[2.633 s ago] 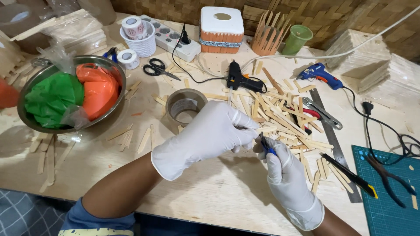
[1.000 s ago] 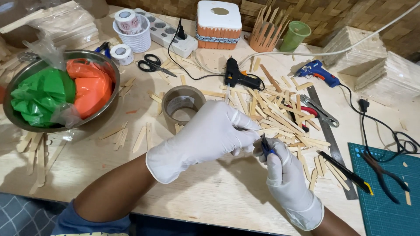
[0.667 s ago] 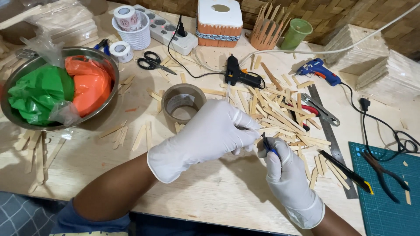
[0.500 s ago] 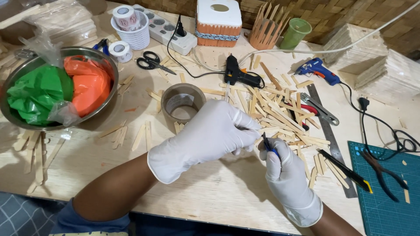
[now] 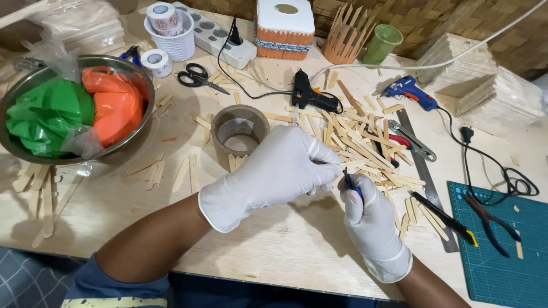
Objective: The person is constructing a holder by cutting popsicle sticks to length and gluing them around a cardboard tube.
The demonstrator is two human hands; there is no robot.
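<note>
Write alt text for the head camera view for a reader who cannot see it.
Two white-gloved hands meet over a wooden table: the right hand grips a small blue-handled tool, and the left hand closes beside it. Around them lie a pile of craft sticks, a tape roll, a black glue gun and a metal bowl holding green and orange bags.

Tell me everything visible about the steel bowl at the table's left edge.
The steel bowl is round, shiny metal, sitting upright on the wooden table. It holds a crumpled green bag and an orange bag, with clear plastic wrap draped over its near rim. Wooden sticks lie around it. Neither gloved hand touches it.
</note>
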